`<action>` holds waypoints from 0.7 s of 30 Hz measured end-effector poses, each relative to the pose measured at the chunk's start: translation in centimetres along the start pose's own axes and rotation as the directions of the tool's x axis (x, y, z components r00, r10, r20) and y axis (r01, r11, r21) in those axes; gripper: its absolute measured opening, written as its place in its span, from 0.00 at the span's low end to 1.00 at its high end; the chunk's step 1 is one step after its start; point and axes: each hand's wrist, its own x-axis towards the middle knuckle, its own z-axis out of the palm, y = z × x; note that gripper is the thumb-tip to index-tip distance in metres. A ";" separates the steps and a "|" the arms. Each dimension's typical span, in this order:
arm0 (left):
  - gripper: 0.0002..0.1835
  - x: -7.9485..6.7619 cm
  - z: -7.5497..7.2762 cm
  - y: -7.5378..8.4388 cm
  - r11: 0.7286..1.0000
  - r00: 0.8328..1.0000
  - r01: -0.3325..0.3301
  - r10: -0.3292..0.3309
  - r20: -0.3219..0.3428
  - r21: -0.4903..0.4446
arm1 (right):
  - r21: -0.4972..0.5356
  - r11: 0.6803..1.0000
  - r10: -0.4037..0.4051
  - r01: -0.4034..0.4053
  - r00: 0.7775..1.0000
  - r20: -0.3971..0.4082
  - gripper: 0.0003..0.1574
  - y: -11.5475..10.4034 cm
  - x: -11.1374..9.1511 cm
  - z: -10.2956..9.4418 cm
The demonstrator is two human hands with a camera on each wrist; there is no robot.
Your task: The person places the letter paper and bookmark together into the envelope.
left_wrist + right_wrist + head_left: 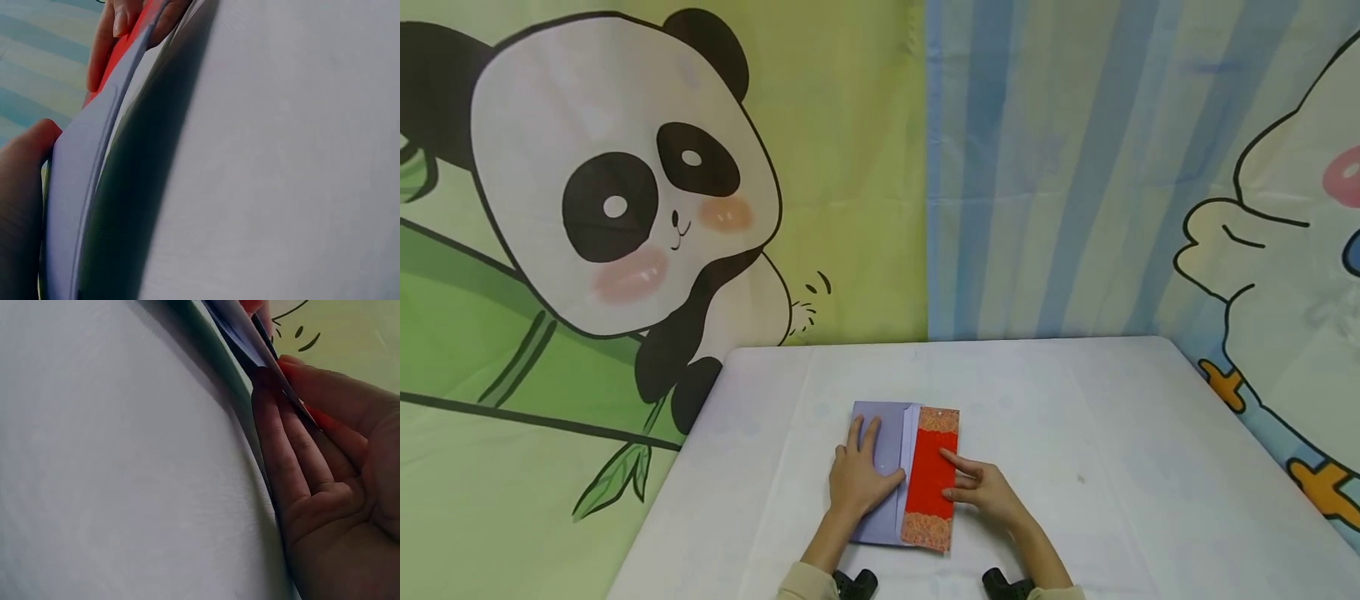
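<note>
A lilac paper folder or booklet (880, 433) lies at the front middle of the white table. Along its right side runs a red paper panel (931, 471) with speckled orange-pink ends; whether it is joined to the lilac part I cannot tell. My left hand (859, 477) presses on the lilac part, fingers spread and mostly straight, its thumb by the fold. My right hand (988, 493) pinches the panel's right edge. In the right wrist view, the right hand (331, 469) has fingers under the raised edge and others on the red face.
The white table (1112, 433) extends on all sides of the paper. Behind it hang a green panda-print cloth (850, 167) and a blue striped cloth (1075, 167). Black wrist devices (1006, 585) sit by both wrists at the bottom edge.
</note>
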 end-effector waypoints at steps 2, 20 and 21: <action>0.47 0.0 0.0 0.1 1.000 1.000 -0.005 0.005 -0.003 -0.001 | -0.002 1.000 -0.004 0.004 1.000 0.009 0.40 -0.4 0.0 0.1; 0.46 -0.5 0.1 0.5 1.000 0.999 -0.026 0.027 -0.044 0.012 | -0.301 0.952 -0.051 0.051 0.999 0.010 0.38 -2.1 0.6 1.1; 0.46 -0.5 0.1 0.5 1.000 0.999 -0.025 0.025 -0.040 0.016 | -0.315 0.948 -0.050 0.051 0.999 0.009 0.38 -1.8 0.8 1.1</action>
